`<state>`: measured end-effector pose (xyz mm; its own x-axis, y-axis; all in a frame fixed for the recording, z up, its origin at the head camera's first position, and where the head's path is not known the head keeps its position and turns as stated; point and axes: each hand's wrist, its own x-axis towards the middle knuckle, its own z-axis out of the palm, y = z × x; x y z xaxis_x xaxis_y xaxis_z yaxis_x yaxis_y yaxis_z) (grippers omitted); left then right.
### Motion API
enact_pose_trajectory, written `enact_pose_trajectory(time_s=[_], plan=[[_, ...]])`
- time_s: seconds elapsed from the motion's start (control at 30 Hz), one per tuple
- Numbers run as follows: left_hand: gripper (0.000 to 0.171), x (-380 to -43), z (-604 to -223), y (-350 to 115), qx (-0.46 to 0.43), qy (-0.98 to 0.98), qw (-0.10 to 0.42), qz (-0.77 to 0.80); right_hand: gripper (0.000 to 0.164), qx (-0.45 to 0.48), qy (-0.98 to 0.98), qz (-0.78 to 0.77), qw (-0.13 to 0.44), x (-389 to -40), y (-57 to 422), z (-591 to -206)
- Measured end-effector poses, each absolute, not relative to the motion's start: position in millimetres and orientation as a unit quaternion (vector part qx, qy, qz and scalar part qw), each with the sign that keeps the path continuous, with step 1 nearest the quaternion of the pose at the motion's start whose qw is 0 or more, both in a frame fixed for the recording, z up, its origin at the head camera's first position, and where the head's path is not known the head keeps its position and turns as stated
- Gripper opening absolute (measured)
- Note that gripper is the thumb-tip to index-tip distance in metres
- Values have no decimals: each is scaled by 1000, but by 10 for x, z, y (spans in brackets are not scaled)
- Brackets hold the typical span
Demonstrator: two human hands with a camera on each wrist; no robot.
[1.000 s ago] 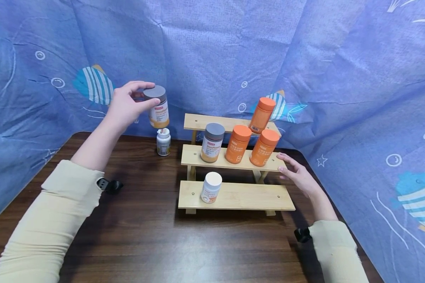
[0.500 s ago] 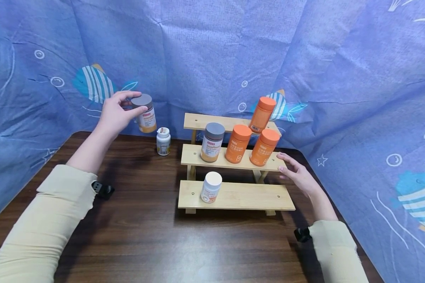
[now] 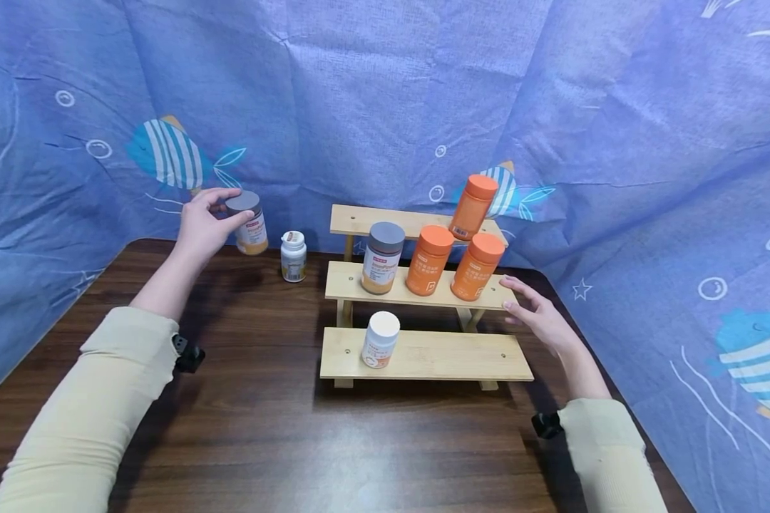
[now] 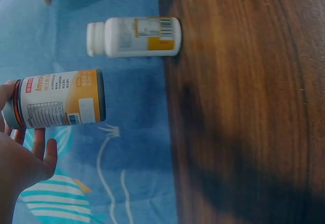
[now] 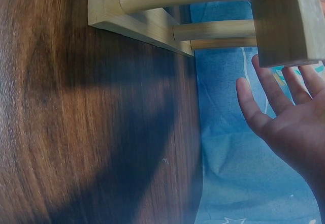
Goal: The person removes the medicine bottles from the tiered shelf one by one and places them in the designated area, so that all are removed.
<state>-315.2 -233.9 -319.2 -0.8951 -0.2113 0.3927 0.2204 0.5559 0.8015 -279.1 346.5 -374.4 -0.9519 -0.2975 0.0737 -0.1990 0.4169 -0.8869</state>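
My left hand (image 3: pixel 202 226) pinches a grey-lidded supplement bottle (image 3: pixel 253 231) by its lid, above the table's back left. In the left wrist view the same bottle (image 4: pixel 63 99) shows a white and orange label, and its base is clear of the tabletop. Just right of it, a small white pill bottle (image 3: pixel 293 258) stands upright on the table. My right hand (image 3: pixel 540 315), fingers loosely spread, is at the right end of the wooden rack's middle shelf (image 3: pixel 346 279). Its fingertips (image 5: pixel 255 60) are right at the shelf's end in the right wrist view.
On the middle shelf stand another grey-lidded bottle (image 3: pixel 382 258) and two orange bottles (image 3: pixel 429 261). A third orange bottle (image 3: pixel 473 208) leans on the top shelf (image 3: pixel 385 219). The bottom shelf (image 3: pixel 455 355) bears a white bottle (image 3: pixel 381 340). A blue fish-print cloth (image 3: pixel 372 107) hangs behind.
My left hand has carried the grey-lidded bottle left and down, from above the small white bottle to beside it. My right hand has stayed at the shelf's end.
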Motion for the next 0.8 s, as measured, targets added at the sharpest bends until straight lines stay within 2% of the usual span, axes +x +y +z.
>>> enact_pose_trajectory(time_s=[0.53,0.8], plan=[[48,-3339,-3653,-2340,-16,-854,250,-456,57,-145,839,-523,43,-2798,3452,-3736],[48,-3404,-3847,-2339,-20,-860,230,-455,57,-140,840,-522,42,-2793,3458,-3747]])
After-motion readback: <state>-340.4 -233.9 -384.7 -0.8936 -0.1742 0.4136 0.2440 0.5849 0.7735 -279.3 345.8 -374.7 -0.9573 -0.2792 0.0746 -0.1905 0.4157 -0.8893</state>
